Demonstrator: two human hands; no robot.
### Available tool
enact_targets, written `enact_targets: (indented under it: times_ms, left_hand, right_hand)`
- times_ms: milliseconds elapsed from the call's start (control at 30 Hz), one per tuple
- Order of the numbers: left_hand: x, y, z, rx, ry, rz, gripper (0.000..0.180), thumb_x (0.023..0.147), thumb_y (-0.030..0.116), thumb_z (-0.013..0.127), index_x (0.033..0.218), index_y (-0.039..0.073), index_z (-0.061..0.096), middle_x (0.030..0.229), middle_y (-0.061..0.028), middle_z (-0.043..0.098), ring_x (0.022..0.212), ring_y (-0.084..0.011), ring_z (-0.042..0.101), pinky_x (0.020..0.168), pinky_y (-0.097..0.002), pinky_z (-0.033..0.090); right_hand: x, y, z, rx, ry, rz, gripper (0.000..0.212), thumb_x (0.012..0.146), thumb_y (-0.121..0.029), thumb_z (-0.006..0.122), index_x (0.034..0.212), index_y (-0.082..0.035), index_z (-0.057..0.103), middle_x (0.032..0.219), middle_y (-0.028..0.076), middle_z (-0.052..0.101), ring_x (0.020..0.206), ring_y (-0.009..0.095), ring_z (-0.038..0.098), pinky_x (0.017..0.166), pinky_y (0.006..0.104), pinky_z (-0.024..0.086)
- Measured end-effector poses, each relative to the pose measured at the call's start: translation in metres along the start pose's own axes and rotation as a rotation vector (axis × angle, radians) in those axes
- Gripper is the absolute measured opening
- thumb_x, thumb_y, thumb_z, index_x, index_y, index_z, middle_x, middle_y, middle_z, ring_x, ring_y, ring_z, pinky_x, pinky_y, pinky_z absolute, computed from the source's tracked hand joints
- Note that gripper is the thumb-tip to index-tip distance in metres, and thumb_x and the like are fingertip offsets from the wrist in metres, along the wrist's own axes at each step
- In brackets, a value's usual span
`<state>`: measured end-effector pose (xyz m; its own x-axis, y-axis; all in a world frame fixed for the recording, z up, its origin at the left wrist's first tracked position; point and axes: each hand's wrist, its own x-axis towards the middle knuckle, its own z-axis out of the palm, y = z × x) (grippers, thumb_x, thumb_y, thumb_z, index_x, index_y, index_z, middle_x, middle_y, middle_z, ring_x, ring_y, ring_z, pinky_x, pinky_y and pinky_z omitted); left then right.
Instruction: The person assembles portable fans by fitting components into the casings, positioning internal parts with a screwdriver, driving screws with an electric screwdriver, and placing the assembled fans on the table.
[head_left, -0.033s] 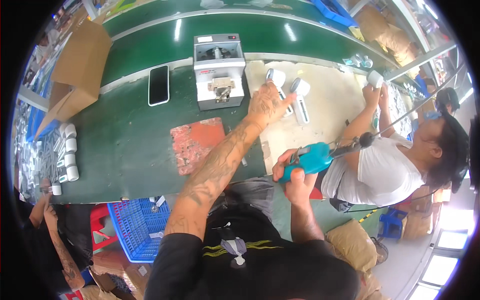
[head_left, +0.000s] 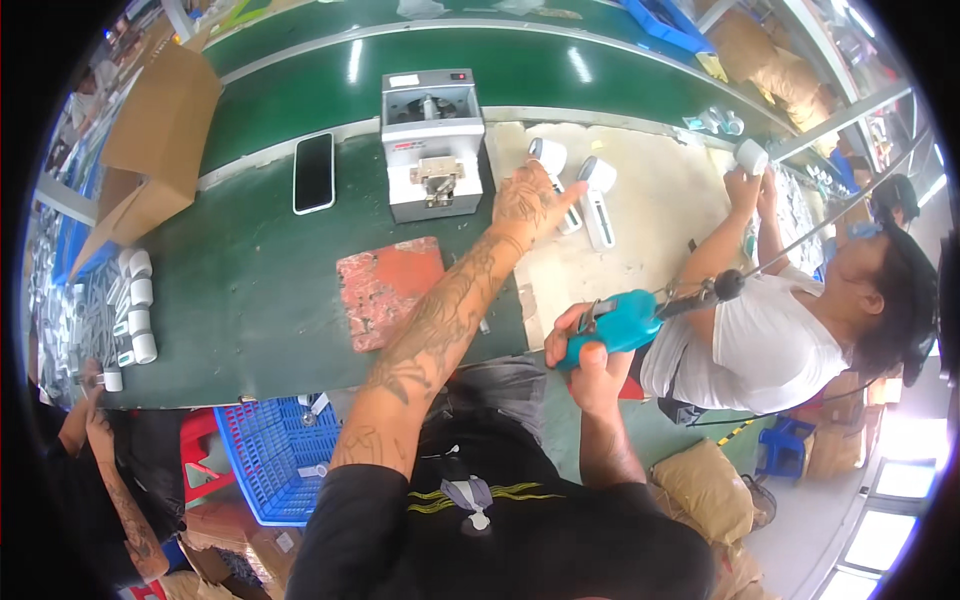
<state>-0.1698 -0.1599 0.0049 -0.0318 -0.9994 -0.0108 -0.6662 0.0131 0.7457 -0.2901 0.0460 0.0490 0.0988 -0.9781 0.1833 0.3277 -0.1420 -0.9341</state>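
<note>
1. Left hand (head_left: 528,203) stretched forward over the bench, fingers loosely extended, tips touching or just short of the white parts (head_left: 575,185); cannot tell whether anything is pinched.
2. White parts: two elongated pieces lying side by side just beyond the left fingertips, on the pale mat (head_left: 650,230).
3. Right hand (head_left: 588,350) wrapped tight around a teal screwdriver (head_left: 622,322), held near the body, well short of the parts.
4. Cable (head_left: 800,250) running up and rightward from the screwdriver's rear.
5. Grey machine (head_left: 432,140) just left of the left hand; black phone (head_left: 314,172) further left.
6. Red pad (head_left: 388,290) under the left forearm.
7. Another person (head_left: 790,330) right of the right hand, holding a white piece up.
</note>
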Motion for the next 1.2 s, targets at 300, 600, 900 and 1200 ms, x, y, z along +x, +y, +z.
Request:
enact_targets:
  times_ms: [300,600,900,1200]
  left_hand:
    - [0.003,-0.011,0.010,0.049,0.021,-0.060,0.062,0.086,0.052,0.069,0.112,-0.005,0.069,0.114,-0.0228,0.074,0.103,-0.0391,0.073,0.095,-0.0444,0.055]
    - [-0.147,-0.014,-0.084,-0.149,0.246,0.239,0.026,0.082,0.012,0.076,0.106,0.003,0.070,0.099,-0.0134,0.067,0.090,-0.0354,0.069,0.080,-0.0442,0.056]
    - [-0.223,-0.077,-0.108,-0.502,0.254,-0.173,0.027,0.097,0.019,0.070,0.116,0.001,0.066,0.112,-0.0128,0.069,0.098,-0.0269,0.073,0.082,-0.0407,0.057]
    - [-0.246,-0.061,-0.078,-1.732,0.253,-0.371,0.042,0.111,0.024,0.051,0.143,-0.003,0.045,0.140,-0.0210,0.060,0.132,-0.0310,0.059,0.115,-0.0471,0.045]
  right_hand:
    - [0.013,-0.009,-0.024,-0.142,0.089,-0.033,0.067,0.090,-0.052,0.080,0.114,0.007,0.060,0.084,0.008,0.066,0.074,0.015,0.063,0.067,0.0296,0.050]
    - [0.048,0.010,-0.007,-0.311,0.037,0.028,0.060,0.098,-0.049,0.071,0.118,0.006,0.058,0.083,0.008,0.064,0.077,0.020,0.066,0.067,0.0314,0.050]
    - [0.069,0.032,0.034,-0.343,-0.016,-0.046,0.043,0.101,-0.023,0.068,0.131,0.004,0.056,0.104,0.010,0.071,0.097,0.019,0.069,0.087,0.0342,0.053]
    - [0.023,0.051,0.060,-0.802,-0.173,-0.417,0.050,0.095,-0.015,0.072,0.137,0.003,0.051,0.136,0.019,0.054,0.125,0.031,0.054,0.109,0.0445,0.042]
